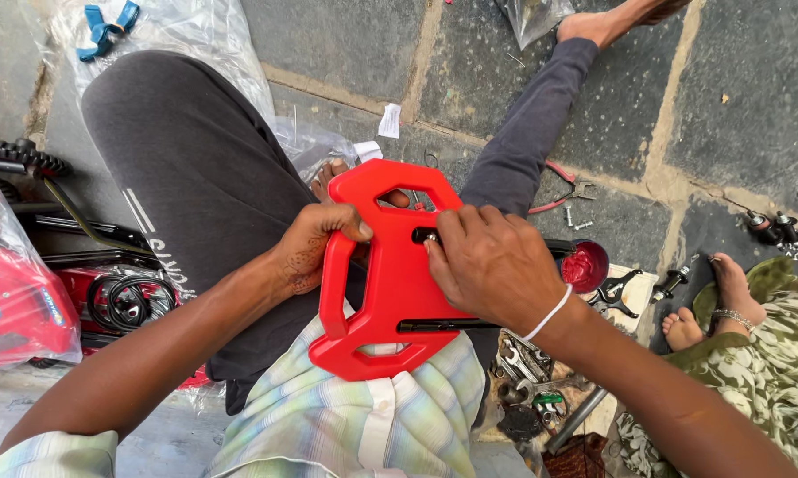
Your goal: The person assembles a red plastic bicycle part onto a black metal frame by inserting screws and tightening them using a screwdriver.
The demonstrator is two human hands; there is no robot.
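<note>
A red plastic frame part point(390, 274) with angular cut-outs rests upright on my lap. My left hand point(315, 243) grips its left edge near the top. My right hand point(488, 261) lies over its right side, fingers pressed at a small black piece in a slot. A black rod point(439, 326) crosses the lower part of the frame beneath my right wrist, which wears a white band.
Red toy-vehicle parts in clear plastic point(27, 292) lie at left. Spanners and small metal parts point(527, 381) sit by my right knee, a red tin of grease point(585, 264) beyond. Red-handled pliers point(563, 190) lie on the stone floor. Another person's feet point(709, 310) are at right.
</note>
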